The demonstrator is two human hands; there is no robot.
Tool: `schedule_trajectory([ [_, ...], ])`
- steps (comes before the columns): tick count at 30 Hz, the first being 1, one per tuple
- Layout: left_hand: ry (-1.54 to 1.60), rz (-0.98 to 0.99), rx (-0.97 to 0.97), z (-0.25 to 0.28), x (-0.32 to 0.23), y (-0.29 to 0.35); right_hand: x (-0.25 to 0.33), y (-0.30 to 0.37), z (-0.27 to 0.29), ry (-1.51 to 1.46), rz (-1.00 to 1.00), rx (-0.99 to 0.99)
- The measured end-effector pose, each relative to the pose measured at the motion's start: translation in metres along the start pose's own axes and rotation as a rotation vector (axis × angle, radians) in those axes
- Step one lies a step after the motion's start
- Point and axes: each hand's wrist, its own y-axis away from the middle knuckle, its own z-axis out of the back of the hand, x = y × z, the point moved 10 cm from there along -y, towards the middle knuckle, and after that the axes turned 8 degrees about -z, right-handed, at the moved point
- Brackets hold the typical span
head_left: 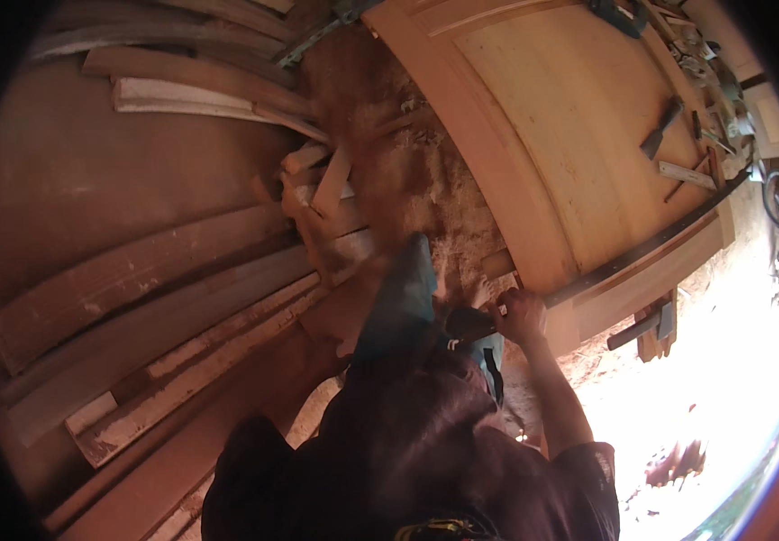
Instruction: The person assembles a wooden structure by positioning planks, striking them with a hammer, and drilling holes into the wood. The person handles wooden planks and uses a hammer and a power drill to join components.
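Observation:
My right hand (pixel 523 316) is closed at the near end of a long dark metal bar clamp (pixel 646 248). The bar runs along the edge of a framed wooden door panel (pixel 533 135). A dark, rounded piece (pixel 469 323) sticks out to the left of my fingers, partly in shadow; I cannot tell if it belongs to the clamp. Just beyond the hand, a short wooden block (pixel 497 263) juts from under the panel's edge. My left hand is out of sight; only the dark left sleeve (pixel 254 442) shows.
A dark-handled tool (pixel 662 128) and a try square (pixel 687 174) lie on the panel. Below its right side, a dark tool (pixel 642 329) sits against a wooden support. Boards (pixel 137 261) and offcuts (pixel 331 180) are piled at left. Sawdust (pixel 425 171) covers the ground between.

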Motion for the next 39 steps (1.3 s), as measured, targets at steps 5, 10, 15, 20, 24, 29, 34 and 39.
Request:
schedule_trajectory([
  [5, 0.433, 0.045, -0.001, 0.041, -0.004, -0.045, -0.015, -0.003, 0.003, 0.059, -0.167, -0.04],
  [10, 0.541, 0.065, 0.026, 0.117, -0.02, -0.113, -0.028, 0.001, -0.001, 0.098, -0.343, -0.045],
  [15, 0.446, -0.275, -0.038, 0.231, -0.041, -0.189, -0.028, -0.012, -0.012, 0.096, -0.463, -0.029],
  [20, 0.734, -0.104, 0.002, 0.269, -0.082, -0.211, -0.048, 0.016, -0.006, 0.028, -0.756, -0.068],
  [24, 0.789, -0.266, -0.103, 0.333, -0.014, -0.236, -0.026, -0.035, -0.003, -0.165, -0.851, -0.13],
  [29, 0.639, -0.341, -0.165, 0.359, -0.136, -0.236, -0.025, -0.065, 0.054, -0.257, -0.85, -0.174],
  [34, 0.302, -0.856, -0.389, 0.446, -0.331, -0.249, -0.061, -0.187, 0.121, -0.157, -0.689, -0.275],
  [39, -0.196, -0.902, -0.337, 0.463, -0.496, -0.282, -0.139, -0.327, 0.231, -0.084, -0.487, -0.418],
])
